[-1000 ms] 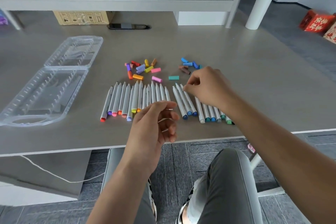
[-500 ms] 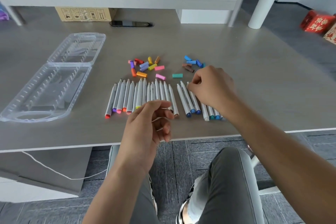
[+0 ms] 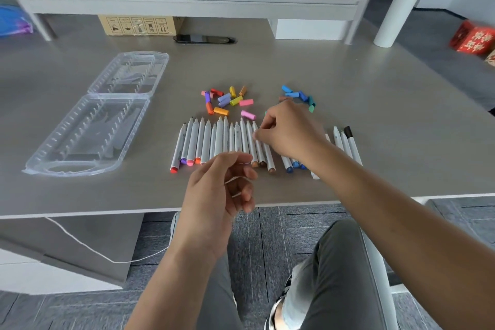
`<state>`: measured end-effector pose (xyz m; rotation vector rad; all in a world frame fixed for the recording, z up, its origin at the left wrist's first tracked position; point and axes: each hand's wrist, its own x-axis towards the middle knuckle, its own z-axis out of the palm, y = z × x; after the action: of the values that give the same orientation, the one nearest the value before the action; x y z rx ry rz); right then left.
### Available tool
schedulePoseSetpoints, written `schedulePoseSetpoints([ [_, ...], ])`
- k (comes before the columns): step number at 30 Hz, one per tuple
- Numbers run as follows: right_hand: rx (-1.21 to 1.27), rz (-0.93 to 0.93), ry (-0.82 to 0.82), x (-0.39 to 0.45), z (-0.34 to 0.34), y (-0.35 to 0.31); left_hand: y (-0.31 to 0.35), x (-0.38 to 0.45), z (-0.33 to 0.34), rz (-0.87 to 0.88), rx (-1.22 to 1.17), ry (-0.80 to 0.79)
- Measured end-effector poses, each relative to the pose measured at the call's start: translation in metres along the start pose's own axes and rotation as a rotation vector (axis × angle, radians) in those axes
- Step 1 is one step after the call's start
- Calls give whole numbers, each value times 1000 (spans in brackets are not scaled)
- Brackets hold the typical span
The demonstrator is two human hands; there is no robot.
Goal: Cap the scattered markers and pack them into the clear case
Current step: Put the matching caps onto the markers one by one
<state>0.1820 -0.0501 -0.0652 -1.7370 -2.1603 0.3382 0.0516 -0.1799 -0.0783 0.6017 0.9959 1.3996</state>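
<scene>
Right hand point(image 3: 292, 131) fingers pinch marker point(image 3: 258, 142) in row; left hand point(image 3: 214, 195) fingers loosely curled, empty, hovering.

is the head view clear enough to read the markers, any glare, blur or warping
Head view: soft, even daylight, only faint shadows under the markers; the clear case shows pale sheen but no harsh glare; the wide lens bows the table edge and shelf; marker tips and caps look sharp, while the left hand is slightly soft; print on the barrels is too small to read.
</scene>
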Motion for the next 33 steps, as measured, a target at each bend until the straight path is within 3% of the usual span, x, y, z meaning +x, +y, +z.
schedulePoseSetpoints([
  [13,-289,113,-55,5,-13,-15,3,8,2,5,30,-5],
  [16,-96,164,-94,10,-14,-5,3,15,4,106,195,59],
  [20,371,251,-85,10,-33,14,6,31,13,323,592,129],
  [24,635,307,-78,1,-49,29,4,49,37,298,753,93],
  [29,640,292,-57,-3,-52,42,2,62,63,57,426,-65],
  [33,415,271,101,19,-46,59,6,59,68,-77,104,-87],
])
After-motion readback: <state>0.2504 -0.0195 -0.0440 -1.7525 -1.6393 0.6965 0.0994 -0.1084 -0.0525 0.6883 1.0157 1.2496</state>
